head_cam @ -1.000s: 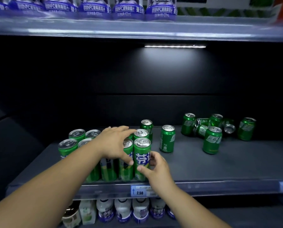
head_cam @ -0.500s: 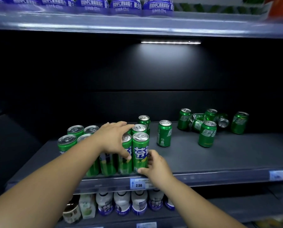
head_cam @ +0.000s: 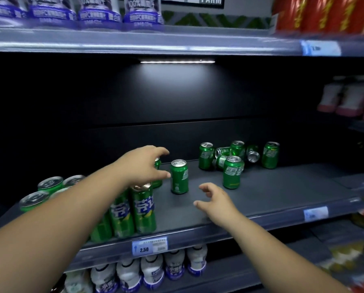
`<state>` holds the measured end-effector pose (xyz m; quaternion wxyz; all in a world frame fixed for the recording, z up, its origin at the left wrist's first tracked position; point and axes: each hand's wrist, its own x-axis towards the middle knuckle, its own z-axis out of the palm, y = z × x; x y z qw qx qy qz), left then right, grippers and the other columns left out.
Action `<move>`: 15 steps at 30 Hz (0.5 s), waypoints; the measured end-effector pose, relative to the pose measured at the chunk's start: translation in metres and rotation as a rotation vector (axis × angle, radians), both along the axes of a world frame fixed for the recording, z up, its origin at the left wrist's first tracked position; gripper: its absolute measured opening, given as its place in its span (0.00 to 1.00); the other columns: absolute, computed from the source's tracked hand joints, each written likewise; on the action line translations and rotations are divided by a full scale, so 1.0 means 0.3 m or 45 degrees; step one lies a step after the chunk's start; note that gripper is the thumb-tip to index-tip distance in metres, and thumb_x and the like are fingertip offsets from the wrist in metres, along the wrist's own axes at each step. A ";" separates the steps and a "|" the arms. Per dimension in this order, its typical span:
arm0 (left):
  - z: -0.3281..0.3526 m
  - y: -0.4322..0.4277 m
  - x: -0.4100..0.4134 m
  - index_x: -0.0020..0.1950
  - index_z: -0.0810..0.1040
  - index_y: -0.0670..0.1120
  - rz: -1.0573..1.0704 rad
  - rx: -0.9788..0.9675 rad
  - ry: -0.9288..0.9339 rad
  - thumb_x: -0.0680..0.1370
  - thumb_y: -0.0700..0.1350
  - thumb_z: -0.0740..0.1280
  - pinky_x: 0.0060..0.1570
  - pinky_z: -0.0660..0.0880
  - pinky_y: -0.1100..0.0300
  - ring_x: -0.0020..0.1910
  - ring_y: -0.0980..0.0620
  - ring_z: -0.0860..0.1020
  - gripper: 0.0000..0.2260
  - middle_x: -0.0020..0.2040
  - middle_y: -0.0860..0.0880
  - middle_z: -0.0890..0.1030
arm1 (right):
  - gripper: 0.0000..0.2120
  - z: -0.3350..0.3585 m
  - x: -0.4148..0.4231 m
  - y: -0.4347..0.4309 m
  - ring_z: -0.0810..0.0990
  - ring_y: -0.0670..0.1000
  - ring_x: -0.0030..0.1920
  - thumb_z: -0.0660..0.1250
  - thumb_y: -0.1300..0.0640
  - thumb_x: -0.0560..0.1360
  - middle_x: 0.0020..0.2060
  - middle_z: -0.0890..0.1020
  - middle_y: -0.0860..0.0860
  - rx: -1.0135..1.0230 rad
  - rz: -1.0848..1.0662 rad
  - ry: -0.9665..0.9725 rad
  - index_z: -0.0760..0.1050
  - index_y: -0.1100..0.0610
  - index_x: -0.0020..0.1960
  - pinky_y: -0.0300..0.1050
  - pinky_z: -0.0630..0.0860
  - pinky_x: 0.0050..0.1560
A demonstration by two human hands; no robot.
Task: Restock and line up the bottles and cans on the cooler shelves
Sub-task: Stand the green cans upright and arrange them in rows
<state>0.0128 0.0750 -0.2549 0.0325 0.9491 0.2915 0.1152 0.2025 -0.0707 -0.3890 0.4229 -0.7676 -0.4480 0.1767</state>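
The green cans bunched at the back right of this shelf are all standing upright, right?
Not all. The head view shows several green cans standing there on the shelf, but at least two lie on their sides, like this tipped can.

Green can at centre mostly hidden behind left hand, lower-left cans partly covered by the forearm, purple-label bottles cut off by top edge, red packs at upper right blurred and cropped, price tag small print unreadable, right-edge goods blurred.
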 end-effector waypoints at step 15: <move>-0.189 0.038 0.444 0.77 0.64 0.54 0.373 -0.250 0.034 0.68 0.54 0.77 0.63 0.74 0.48 0.67 0.42 0.73 0.40 0.72 0.46 0.69 | 0.23 0.115 0.560 0.008 0.73 0.50 0.58 0.76 0.56 0.71 0.56 0.72 0.47 0.045 -0.098 -0.333 0.76 0.50 0.64 0.39 0.67 0.56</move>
